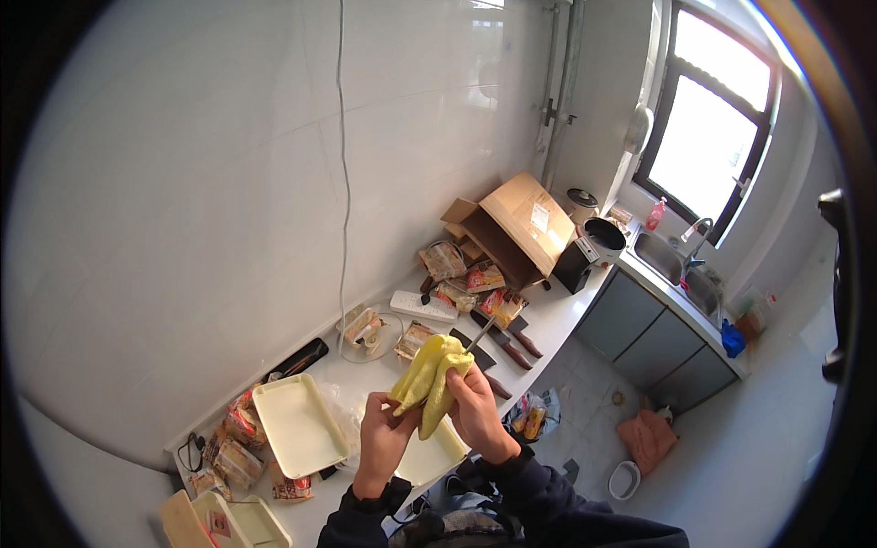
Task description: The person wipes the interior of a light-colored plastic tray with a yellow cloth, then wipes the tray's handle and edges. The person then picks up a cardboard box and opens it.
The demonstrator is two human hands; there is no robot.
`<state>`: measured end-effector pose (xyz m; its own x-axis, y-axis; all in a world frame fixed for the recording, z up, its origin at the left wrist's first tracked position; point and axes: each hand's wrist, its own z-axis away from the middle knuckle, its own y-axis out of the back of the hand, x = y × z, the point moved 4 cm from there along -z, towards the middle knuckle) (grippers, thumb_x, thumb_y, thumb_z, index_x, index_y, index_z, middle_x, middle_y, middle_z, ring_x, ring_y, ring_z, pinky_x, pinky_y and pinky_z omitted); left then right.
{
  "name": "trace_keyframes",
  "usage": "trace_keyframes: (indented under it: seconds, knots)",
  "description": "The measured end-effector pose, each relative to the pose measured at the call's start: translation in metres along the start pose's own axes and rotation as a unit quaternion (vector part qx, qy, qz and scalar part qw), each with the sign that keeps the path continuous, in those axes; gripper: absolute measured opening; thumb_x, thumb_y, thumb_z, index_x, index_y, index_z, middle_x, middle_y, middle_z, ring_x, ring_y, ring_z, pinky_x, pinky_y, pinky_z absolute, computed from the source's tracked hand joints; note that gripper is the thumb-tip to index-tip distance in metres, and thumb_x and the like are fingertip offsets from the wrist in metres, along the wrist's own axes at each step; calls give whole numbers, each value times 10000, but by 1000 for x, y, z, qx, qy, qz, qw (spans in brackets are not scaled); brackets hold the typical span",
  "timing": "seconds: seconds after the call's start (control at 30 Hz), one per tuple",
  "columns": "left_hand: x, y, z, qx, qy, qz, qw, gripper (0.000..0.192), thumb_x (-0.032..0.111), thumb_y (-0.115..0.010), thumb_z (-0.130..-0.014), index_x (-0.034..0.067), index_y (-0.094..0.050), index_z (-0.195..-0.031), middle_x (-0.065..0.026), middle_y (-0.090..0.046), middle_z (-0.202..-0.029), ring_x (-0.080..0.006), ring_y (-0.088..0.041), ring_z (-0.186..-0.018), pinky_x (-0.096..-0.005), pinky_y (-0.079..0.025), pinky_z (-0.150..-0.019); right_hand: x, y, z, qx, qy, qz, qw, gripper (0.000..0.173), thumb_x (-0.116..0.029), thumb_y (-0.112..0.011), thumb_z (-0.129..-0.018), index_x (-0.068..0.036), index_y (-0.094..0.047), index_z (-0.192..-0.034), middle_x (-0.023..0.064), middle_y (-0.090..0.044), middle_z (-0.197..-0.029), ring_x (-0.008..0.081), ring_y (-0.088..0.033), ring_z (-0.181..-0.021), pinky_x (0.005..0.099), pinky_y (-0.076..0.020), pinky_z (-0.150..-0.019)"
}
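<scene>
Between my two hands a yellow cloth hangs in folds above the white counter. My left hand pinches its lower left side. My right hand grips the right side, thumb on top. A thin grey metal piece sticks out past the cloth's upper right edge; its other end is hidden, and whether it is a blade or a rod I cannot tell. Below my hands lies a cream tray, partly covered by them. Several knives with brown handles rest just beyond the cloth.
A second cream tray lies to the left, near packaged bread. Along the wall are a white power strip and an open cardboard box. A double sink is at the right; a pink bag lies on the floor.
</scene>
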<state>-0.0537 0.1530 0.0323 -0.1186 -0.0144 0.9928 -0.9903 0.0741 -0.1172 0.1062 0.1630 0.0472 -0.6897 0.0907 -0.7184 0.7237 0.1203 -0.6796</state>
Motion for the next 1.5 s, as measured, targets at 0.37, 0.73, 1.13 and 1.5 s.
trace_keyframes:
  seconds: [0.37, 0.73, 1.13, 1.5]
  knots:
    - [-3, 16, -2, -46, -7, -113, 993, 201, 32, -765, -980, -26, -578, -1025, -98, -756, -882, -141, -749, -799, -278, -582, -726, -4, 3, -5, 11, -2, -15, 1000, 369, -202, -474, -1157, -47, -456, -1492, 78, -620, -1354, 196, -645, -1215, 383, -542, -1044]
    - [-15, 49, 4, -100, 11, -166, 981, 196, 112, -705, -1037, -43, -734, -1153, -97, -789, -921, -140, -758, -846, -276, -591, -796, -12, 10, -16, 7, 26, 13, 1000, 365, -226, -485, -1159, -57, -472, -1483, 73, -624, -1370, 196, -634, -1239, 400, -522, -1075]
    - [-111, 69, 30, -151, 64, -242, 956, 215, 170, -700, -1043, 24, -715, -1199, -102, -808, -946, -166, -772, -844, -302, -584, -776, 50, 50, 1, -58, -141, 318, 936, 310, -155, -553, -1124, -4, -504, -1390, 37, -637, -1223, 117, -605, -1106, 303, -507, -977]
    - [-175, 76, 18, -136, 9, -324, 936, 216, 213, -722, -1006, 55, -750, -1151, -120, -779, -1010, -283, -737, -847, -378, -577, -768, 83, 112, 1, -49, -194, 385, 901, 293, -131, -633, -1054, 9, -563, -1302, 76, -683, -1092, 138, -649, -1011, 323, -536, -897]
